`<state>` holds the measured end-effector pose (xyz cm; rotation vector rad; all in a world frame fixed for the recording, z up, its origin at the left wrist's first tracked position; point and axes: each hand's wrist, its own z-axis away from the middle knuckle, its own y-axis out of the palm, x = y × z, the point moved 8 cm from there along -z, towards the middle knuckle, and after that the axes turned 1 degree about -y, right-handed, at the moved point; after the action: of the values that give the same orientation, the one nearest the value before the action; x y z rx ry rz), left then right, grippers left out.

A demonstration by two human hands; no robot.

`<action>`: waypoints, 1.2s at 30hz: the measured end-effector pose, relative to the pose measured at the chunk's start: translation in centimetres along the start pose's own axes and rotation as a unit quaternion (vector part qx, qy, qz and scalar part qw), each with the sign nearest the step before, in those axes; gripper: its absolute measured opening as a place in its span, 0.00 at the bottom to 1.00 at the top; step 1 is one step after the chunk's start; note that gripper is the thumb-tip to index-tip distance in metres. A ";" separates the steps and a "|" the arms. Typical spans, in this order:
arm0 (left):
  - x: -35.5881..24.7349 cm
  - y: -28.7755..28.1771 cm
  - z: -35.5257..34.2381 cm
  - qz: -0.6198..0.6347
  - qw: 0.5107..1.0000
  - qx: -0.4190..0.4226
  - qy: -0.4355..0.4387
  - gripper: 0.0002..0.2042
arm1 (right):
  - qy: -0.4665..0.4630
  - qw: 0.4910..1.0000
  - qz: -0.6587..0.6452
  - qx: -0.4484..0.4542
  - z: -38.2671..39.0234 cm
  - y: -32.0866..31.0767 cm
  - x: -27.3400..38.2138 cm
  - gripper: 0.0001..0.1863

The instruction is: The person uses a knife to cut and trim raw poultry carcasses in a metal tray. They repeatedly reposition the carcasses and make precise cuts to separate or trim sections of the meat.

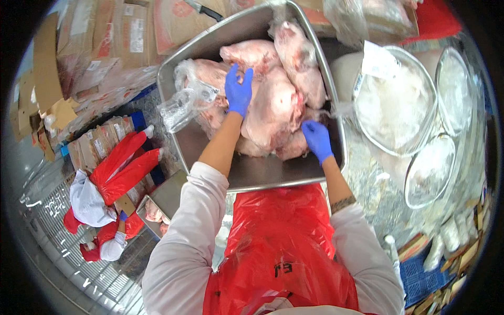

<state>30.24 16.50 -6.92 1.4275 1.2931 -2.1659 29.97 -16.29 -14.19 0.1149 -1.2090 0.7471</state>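
Note:
Large pale-pink pieces of raw meat point(275, 107) lie heaped in a deep stainless steel tub point(283, 175) in front of me. Clear plastic wrap point(190, 102) is bunched over the pieces at the left. My left hand point(239, 93), in a blue glove, is over the heap near the wrapped piece, thumb and fingers apart. At the right side of the heap is my right hand point(318, 140), also gloved in blue, with its fingers curled in against the meat's edge. Whatever its fingertips hold is hidden.
A knife point(205, 9) lies on cardboard boxes point(123, 37) beyond the tub. Plastic-lined round containers point(396, 105) stand at the right. Two co-workers point(100, 197) in red and white are at the left, beside a smaller metal tub point(167, 197) with meat.

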 end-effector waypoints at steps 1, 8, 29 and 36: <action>-1.8 -0.8 -2.6 -0.015 0.999 -0.017 0.025 0.30 | 0.000 1.000 0.017 0.011 0.5 -0.2 0.2 0.10; -4.0 -4.6 -19.1 -0.297 0.945 -0.124 0.058 0.21 | 0.062 0.997 0.018 0.045 2.1 0.0 -1.5 0.11; 10.9 -0.6 -43.4 -0.356 0.916 0.184 -0.008 0.27 | 0.140 0.990 -0.005 0.023 6.3 -1.7 0.4 0.10; 0.6 -5.2 -29.8 0.162 0.985 -0.014 -0.066 0.08 | 0.113 0.990 -0.060 -0.050 7.2 -3.7 7.2 0.11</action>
<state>45.19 42.75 -8.52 1.3492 0.9656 -1.9801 27.41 -19.17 -4.06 0.0200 -1.0110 0.5764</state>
